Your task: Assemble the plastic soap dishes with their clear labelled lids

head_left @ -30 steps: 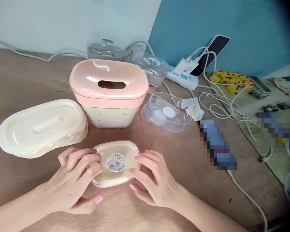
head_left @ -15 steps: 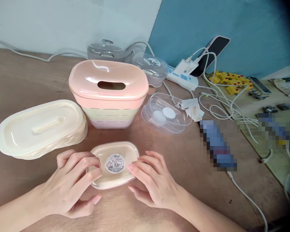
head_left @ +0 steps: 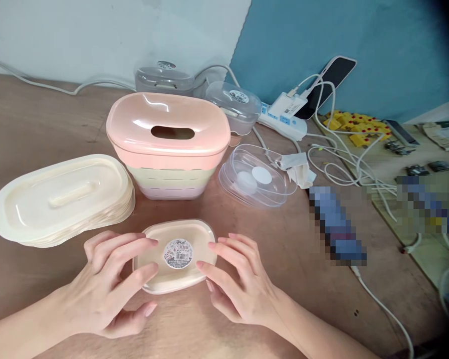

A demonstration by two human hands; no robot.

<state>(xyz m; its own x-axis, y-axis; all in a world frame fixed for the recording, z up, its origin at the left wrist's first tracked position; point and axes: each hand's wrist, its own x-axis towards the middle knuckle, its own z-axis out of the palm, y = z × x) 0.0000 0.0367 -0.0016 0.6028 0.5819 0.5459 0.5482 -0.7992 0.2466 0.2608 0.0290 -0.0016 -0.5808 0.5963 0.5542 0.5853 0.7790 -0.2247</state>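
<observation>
A: Which unit is dominating the worktop?
B: The banded tub is standing upright near the centre. Its pink top is showing a dark slot; green and lilac bands are running below.
A: State the next largest group.
B: The stack of cream trays is lying left of the tub, the topmost tray showing a raised bar in its middle. The clear oval pieces are resting together right of the tub.
A: Where is the cream oval item sitting?
B: It is lying on the worktop in front of the tub, between the two hands.
A: Report the left hand.
B: Its fingers are extending over the item's left end, and its thumb is standing well apart from them. Whether the fingertips are bearing on the surface, I cannot tell.
A: And the right hand?
B: Its fingers are spreading apart, with two fingertips reaching over the item's right end; firm contact is not showing clearly.
A: Smallest part?
B: The round printed label is facing up in the item's middle, between the fingertips.
</observation>
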